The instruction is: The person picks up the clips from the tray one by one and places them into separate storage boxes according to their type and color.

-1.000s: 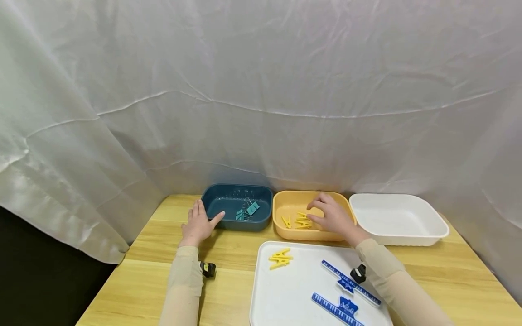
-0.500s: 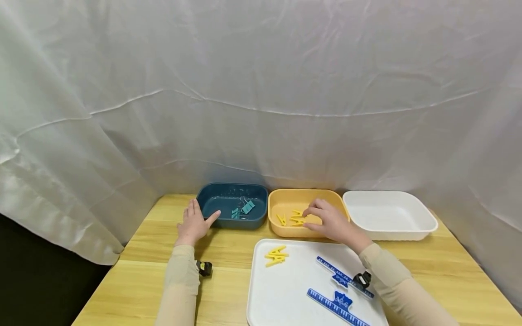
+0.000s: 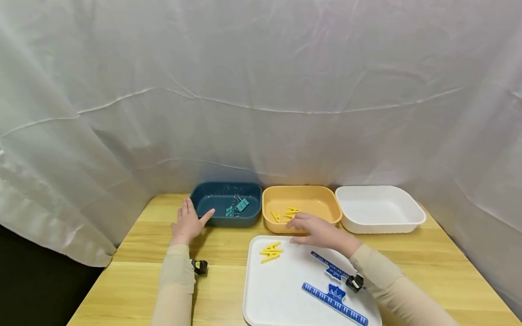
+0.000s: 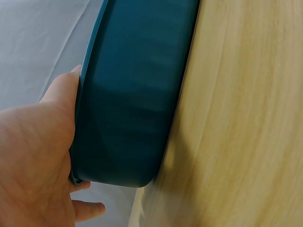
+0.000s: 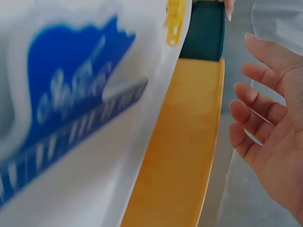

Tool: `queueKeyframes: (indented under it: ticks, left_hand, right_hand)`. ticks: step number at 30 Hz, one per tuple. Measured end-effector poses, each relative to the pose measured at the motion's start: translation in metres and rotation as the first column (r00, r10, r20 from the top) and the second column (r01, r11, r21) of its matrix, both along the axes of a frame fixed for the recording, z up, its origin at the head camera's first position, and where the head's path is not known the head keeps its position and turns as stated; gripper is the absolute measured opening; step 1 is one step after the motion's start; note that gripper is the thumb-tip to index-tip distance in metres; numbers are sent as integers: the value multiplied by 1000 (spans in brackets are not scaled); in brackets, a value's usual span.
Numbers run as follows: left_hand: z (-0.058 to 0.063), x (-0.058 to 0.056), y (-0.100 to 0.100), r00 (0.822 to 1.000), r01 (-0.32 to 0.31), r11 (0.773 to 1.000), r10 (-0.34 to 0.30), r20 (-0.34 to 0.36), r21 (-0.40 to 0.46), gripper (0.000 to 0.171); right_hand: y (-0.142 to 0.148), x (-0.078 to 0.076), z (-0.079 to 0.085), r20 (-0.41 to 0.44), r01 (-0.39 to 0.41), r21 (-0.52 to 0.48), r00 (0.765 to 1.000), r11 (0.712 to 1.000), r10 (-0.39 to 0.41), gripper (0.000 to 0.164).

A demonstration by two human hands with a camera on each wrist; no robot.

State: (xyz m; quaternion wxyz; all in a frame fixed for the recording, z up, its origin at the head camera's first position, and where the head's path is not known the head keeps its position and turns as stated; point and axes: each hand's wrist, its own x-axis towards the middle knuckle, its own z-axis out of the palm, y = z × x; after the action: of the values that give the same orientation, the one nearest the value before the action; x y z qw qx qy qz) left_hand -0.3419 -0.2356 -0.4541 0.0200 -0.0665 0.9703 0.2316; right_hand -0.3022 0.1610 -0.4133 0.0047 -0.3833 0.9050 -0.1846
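My left hand (image 3: 189, 225) rests at the near left corner of a dark blue-green bin (image 3: 204, 221), fingers along its left side and thumb over the front rim. Inside lie teal binder clips (image 3: 242, 205). Nothing is in my right hand (image 3: 320, 233), whose fingers are loosely bent above the tray's far edge, overlapping the front rim of a yellow bin (image 3: 318, 199). That bin holds several yellow clothespins (image 3: 275, 216), some partly hidden by the hand. More yellow clothespins (image 3: 271, 252) lie on the white tray (image 3: 269, 299), at its far left corner.
Two blue piano-key clips (image 3: 335, 304) lie on the tray, the farther one partly covered by the right wrist camera (image 3: 355, 283). A white bin (image 3: 379, 208) stands right of the yellow one. A pale curtain (image 3: 285, 136) hangs behind the wooden table (image 3: 222, 280).
My right hand has moved out of the yellow bin toward me, over the tray's far edge, its fingers loosening. The left hand stays at the blue-green bin. The head view has shifted slightly.
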Motion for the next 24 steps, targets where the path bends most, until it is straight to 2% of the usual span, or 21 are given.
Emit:
queueKeyframes:
  ticks: [7, 17, 24]
  left_hand:
    - [0, 1, -3, 1000, -3, 1000, 3, 10, 0, 111]
    - [3, 4, -7, 1000, -15, 1000, 14, 24, 11, 110]
    - [3, 3, -7, 999, -20, 1000, 19, 28, 15, 112]
  right_hand:
    - [-16, 3, -6, 67, -45, 38, 997, 998, 42, 37]
    - [-30, -2, -12, 147, 3, 125, 989, 992, -21, 43]
    - [-35, -8, -18, 131, -10, 193, 991, 981, -16, 46]
